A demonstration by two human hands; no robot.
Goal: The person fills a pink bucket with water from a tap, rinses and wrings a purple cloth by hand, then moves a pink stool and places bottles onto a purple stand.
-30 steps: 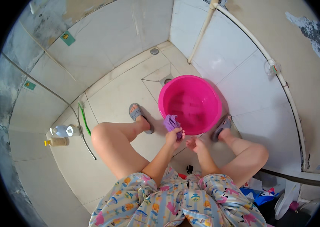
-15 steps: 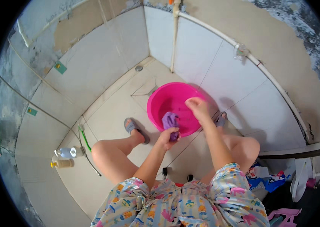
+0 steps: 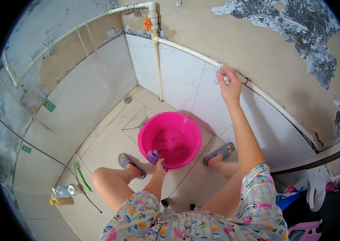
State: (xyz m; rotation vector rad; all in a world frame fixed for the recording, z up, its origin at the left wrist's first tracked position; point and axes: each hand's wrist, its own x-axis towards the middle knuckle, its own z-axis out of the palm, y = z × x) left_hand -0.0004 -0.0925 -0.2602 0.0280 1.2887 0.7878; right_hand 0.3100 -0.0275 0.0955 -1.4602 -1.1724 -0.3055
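While the L hand (image 3: 160, 165) has its fingers closed round the lower end of a purple cloth (image 3: 153, 156), the R hand (image 3: 229, 85) is up at the white pipe (image 3: 190, 51) on the wall. R thumb & fingers are curled w/ a gap betw. them, tips at a small clear thing (image 3: 217, 79) by the pipe; can't tell if they've got hold of it, as the fingers hide part. It lies right at the R fingertips, well apart from the L hand, so R is nearer by far. Pipe's long axis slopes down to the R. Cloth runs up & L from its grip, at the near-L rim of the pink basin (image 3: 190, 133), approx. betw. 2 grey sandals (image 3: 219, 154).
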